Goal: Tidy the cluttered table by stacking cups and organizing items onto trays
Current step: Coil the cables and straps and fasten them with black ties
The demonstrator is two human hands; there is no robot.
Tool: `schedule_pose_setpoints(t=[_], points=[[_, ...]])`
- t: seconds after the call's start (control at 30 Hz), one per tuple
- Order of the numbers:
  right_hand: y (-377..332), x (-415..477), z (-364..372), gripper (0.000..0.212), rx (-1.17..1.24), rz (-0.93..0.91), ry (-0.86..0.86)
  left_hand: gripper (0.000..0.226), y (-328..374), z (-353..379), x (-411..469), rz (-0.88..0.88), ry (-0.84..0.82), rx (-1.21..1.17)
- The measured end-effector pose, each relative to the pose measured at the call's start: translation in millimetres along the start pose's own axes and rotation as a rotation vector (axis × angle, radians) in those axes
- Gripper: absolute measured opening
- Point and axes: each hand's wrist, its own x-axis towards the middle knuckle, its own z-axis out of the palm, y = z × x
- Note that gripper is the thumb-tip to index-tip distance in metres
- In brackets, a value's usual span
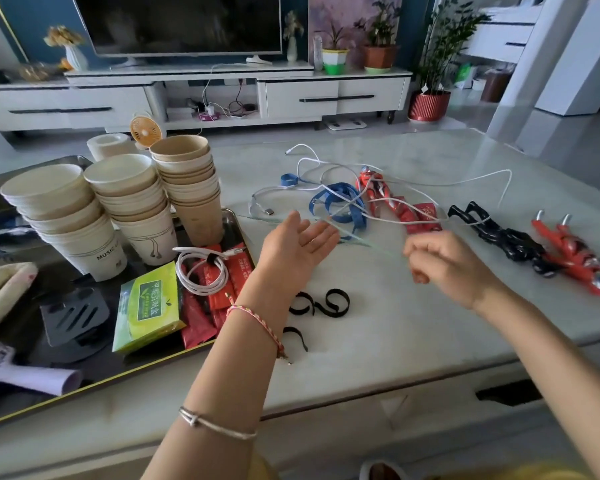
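The left hand [298, 244] is held open and empty while a thin pale strand [371, 242] is pinched by the fingers [417, 268] of the right hand [444, 261], so the tangled white cable [267, 192] and blue fabric lanyard [336, 195] toward the far edge of the worktop [413, 323] could be dragged along if tugged.

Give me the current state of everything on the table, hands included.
Left hand: open, palm up, holding nothing.
Right hand: fingers curled, pinching thin strand.
Cup stacks: three nested stacks, upright on tray.
Coiled cable: bundled, on tray.
Loose cable: tangled over blue lanyard, on table.
Green box: closed, lying on tray.
Toy figures: three, lying flat on table.
TV: screen dark.
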Motion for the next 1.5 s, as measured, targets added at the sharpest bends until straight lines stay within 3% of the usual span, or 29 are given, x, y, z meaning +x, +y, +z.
schedule_pose_setpoints(t=[0.1, 0.17, 0.4, 0.57, 0.67, 0.8, 0.87, 0.93, 1.07, 1.13, 1.27, 1.33, 1.5], points=[[6, -2, 1, 0.016, -0.041, 0.091, -0.165, 0.016, -1, 0, 2, 0.015, 0.006, 0.116], [5, 0, 6, 0.022, 0.087, 0.163, -0.150, 0.020, -6, 2, 2, 0.045, -0.018, 0.276], [-17, 19, 33, 0.040, 0.560, 0.315, -0.148, 0.025, -21, 5, -12, 0.093, -0.384, 0.734], [-31, 26, 35, 0.022, 0.754, 0.367, -0.029, 0.022, -23, -1, -22, 0.025, -0.557, 0.973], [-38, 26, 33, 0.024, 0.955, 0.359, 0.100, 0.022, -22, -2, -28, -0.024, -0.588, 1.071], [-39, 19, 26, 0.026, 0.780, 0.218, 0.138, 0.023, -16, 2, -25, -0.043, -0.363, 0.782], [-38, 13, 24, 0.028, 0.669, 0.167, 0.149, 0.026, -10, 3, -24, -0.025, -0.325, 0.577], [-38, 7, 25, 0.027, 0.619, 0.142, 0.162, 0.026, -6, 3, -25, -0.023, -0.339, 0.523], [-37, -1, 27, 0.027, 0.599, 0.127, 0.177, 0.030, -19, 3, -35, -0.077, -0.239, 1.021], [-37, -2, 25, 0.027, 0.591, 0.136, 0.175, 0.029, -26, 2, -38, -0.136, -0.230, 1.101], [-36, -3, 25, 0.028, 0.466, 0.186, 0.133, 0.050, -27, 0, -32, 0.003, -0.226, 0.761], [-37, -7, 29, 0.029, 0.355, 0.168, 0.097, 0.047, -24, 1, -30, 0.092, -0.233, 0.585], [-42, -30, 41, 0.022, -0.053, -0.114, 0.029, 0.033, -18, -1, -39, 0.237, -0.266, 0.350]])
